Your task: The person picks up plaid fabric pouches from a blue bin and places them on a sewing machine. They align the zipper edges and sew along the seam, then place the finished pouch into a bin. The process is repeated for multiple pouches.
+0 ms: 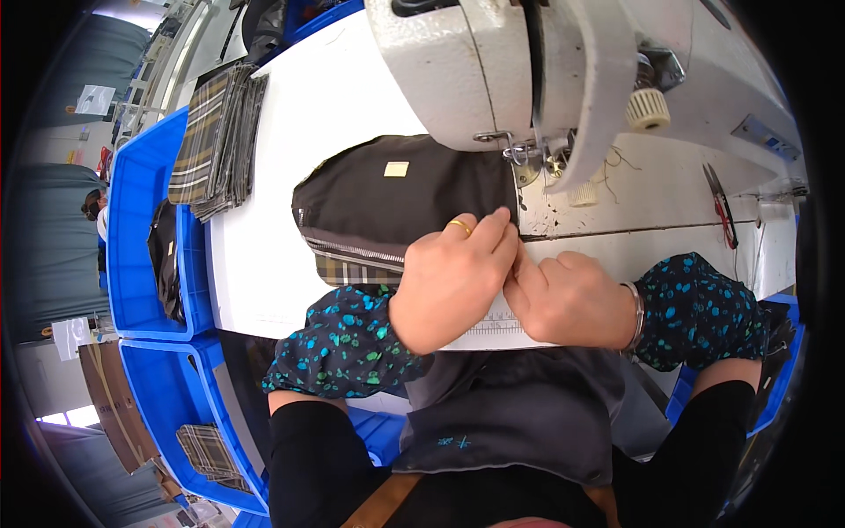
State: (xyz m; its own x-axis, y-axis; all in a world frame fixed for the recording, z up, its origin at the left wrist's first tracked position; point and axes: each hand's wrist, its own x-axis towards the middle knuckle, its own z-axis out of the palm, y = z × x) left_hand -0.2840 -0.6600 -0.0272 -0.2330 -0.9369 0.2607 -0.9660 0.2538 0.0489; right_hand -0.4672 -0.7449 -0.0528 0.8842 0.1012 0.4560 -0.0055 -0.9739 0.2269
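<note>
Dark fabric lies beneath the left fingers, near the right fingers; both curled, hold unclear.

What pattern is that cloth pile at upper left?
The cloth pile is plaid, dark with tan stripes; best in the head view.

showing smooth, low-sheen cloth in the dark panel, with glinting, metallic-looking teeth on the zipper. looking matt and woven in the plaid stack. reflecting light as smooth plastic in the blue bin. wearing semi-gloss, scuffed paint on the sewing machine, with ribbed, plastic-looking sides on the cream knob. gleaming as polished metal in the bracelet and ring. appearing smooth on the white surface. looking matt in the grey cloth apron.
</note>
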